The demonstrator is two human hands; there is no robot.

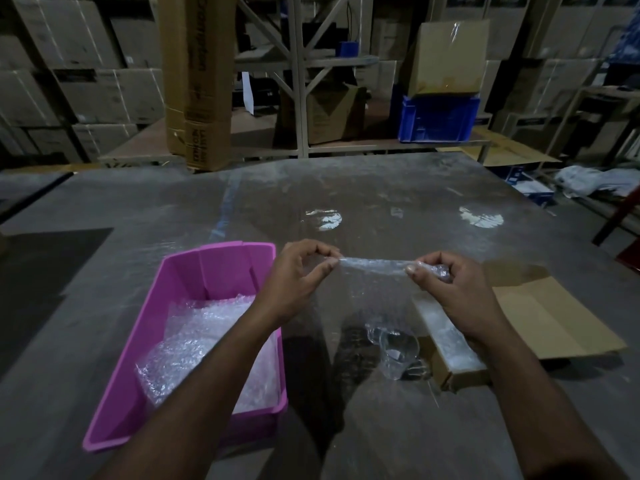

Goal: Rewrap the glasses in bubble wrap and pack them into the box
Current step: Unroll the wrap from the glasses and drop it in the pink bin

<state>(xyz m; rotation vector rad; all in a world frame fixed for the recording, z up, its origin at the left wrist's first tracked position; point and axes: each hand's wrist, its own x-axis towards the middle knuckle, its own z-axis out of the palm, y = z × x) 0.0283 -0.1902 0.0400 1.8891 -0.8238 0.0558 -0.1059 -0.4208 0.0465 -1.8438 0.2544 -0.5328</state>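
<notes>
1. Both hands are up over the counter (381, 188): our left hand (294, 275) pinches one top corner of a bubble-wrap sheet (372, 282) between thumb and fingers, and our right hand (446, 289) pinches the other end, with a bunch of the wrap curled into its fingers. The top edge is stretched between them and the sheet hangs down toward the counter.

2. One glass (394, 351) lies bare on its side on the counter, below and behind the hanging sheet, just beside the cardboard box (450, 341) on the right. We judge this is the glass the sheet is meant for; it is not wrapped yet.

3. That box lies open with its flap spread to the right. Something pale shows along its inside, but we cannot tell whether it is wrap, a packed glass or just glare.

4. A pink bin (214, 268) to the left holds a heap of loose bubble wrap (204, 341). Whether any glasses lie under it we cannot see.

5. Our estimate: the sheet is being opened out, the step ahead of wrapping. Left to do for this glass are laying the sheet down, rolling the glass in it, tucking the ends and setting it into the box. How many more glasses remain cannot be read from this view.
</notes>
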